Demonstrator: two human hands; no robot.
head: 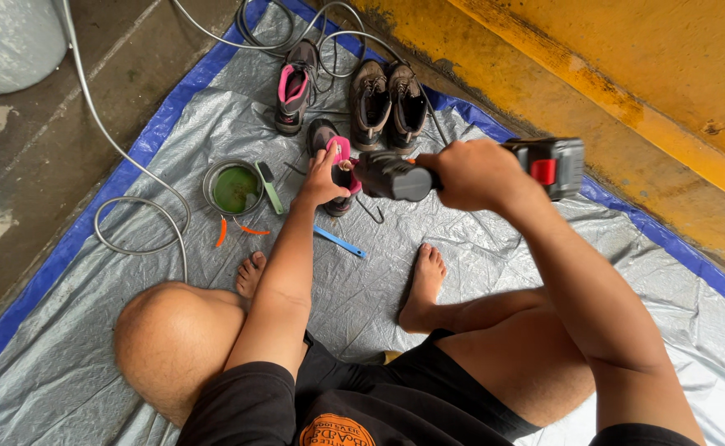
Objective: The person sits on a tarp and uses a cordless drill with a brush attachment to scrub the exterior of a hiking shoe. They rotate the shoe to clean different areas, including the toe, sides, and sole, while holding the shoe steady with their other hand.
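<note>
My right hand (pixel 476 172) grips a black cordless power tool (pixel 395 176) with a red-and-black battery pack (pixel 554 165), its nose pointing left toward a dark shoe with a pink lining (pixel 335 169). My left hand (pixel 323 178) rests on that shoe, fingers on its pink collar. A matching pink-lined shoe (pixel 293 91) lies farther away on the tarp. A pair of brown boots (pixel 389 101) stands beside it.
I sit on a grey tarp with a blue border (pixel 139 149), knees bent, bare feet ahead. A metal bowl of green liquid (pixel 234 188), a green-handled brush (pixel 268 185), a blue stick (pixel 339 242), a grey hose (pixel 135 202) and a yellow wall (pixel 627 74) surround me.
</note>
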